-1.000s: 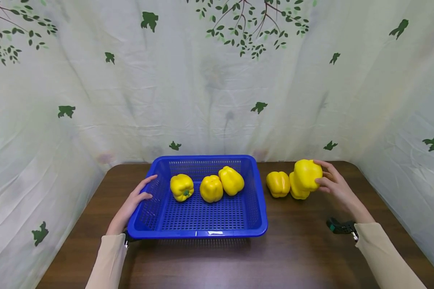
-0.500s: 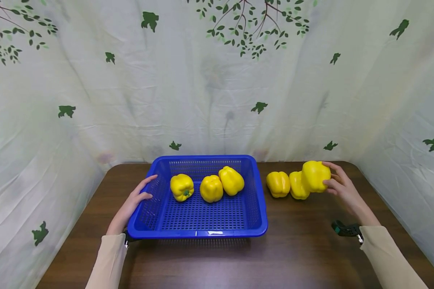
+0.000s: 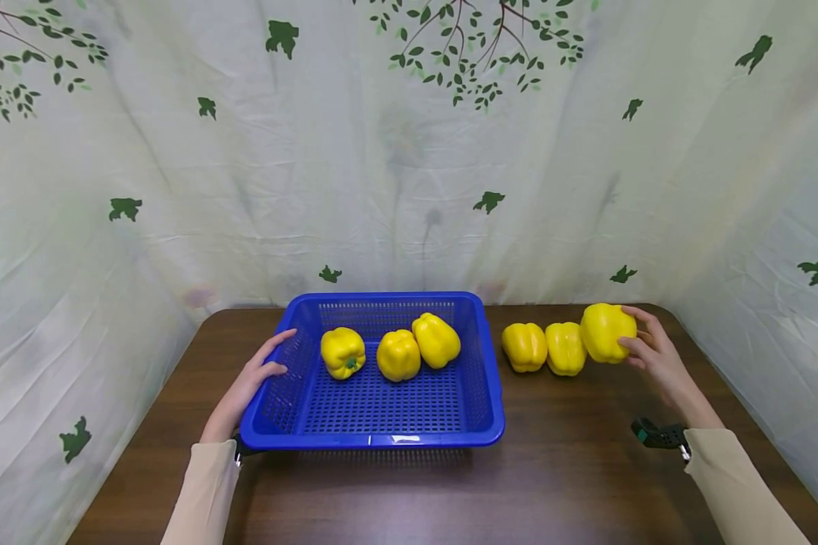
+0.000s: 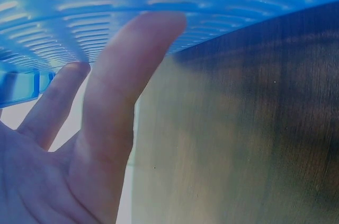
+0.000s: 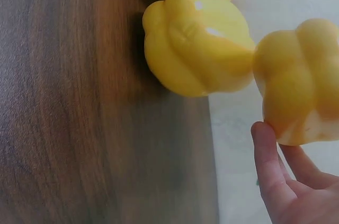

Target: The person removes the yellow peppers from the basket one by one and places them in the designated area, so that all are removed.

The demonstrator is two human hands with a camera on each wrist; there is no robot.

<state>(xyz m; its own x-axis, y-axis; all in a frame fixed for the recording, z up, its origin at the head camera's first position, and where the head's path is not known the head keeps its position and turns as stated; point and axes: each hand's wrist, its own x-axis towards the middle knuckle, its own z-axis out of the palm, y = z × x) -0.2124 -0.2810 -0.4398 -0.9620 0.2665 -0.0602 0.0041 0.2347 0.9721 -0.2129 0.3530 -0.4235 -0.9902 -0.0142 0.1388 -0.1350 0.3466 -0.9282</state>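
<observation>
At the table's right side, my right hand (image 3: 661, 363) holds a yellow bell pepper (image 3: 608, 333) by its right side, fingertips and thumb against the skin. The right wrist view shows this bell pepper (image 5: 299, 83) raised beside another one (image 5: 198, 44). Just left of it in the head view, two more yellow bell peppers (image 3: 524, 348) (image 3: 566, 349) sit side by side on the table. My left hand (image 3: 248, 386) grips the left rim of a blue plastic basket (image 3: 487, 378), with fingers against its slotted wall in the left wrist view. Three yellow bell peppers (image 3: 343, 353) (image 3: 398, 356) (image 3: 436, 341) lie inside.
The brown wooden table (image 3: 552, 484) has its rear edge against a pale curtain (image 3: 409, 174) printed with leaves. The basket stands at the left and middle of the table, with the loose peppers to its right.
My right hand has moved rightward with its bell pepper, uncovering the pepper behind it on the table. The left hand and the basket stay where they were.
</observation>
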